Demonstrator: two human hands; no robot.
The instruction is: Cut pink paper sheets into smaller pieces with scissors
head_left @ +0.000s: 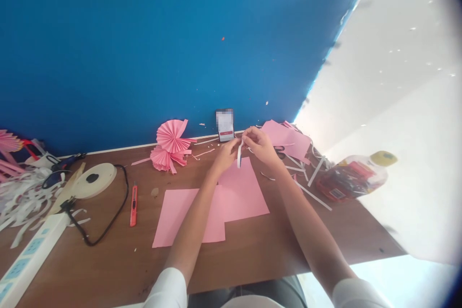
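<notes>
Over the pink paper sheets, my left hand (225,155) and my right hand (259,143) meet with their fingertips bent together. Between them is a narrow white tape roll (239,155), seen nearly edge-on. My left fingers grip it from the side, while my right thumb and forefinger pinch at its top. Below lie two overlapping pink sheets, one at the left (180,204) and one at the right (242,192), the left one partly covered by my left forearm. Just beyond the hands, a phone (225,126) leans upright against the blue wall.
Folded pink paper fans (172,135) sit at the back left, with a red box cutter (134,204) nearer. Further left are a round cream reel (96,180), a power strip (31,260) and white strips. Pink scraps (288,139), scissors (279,150) and a plastic bottle (352,178) are at right.
</notes>
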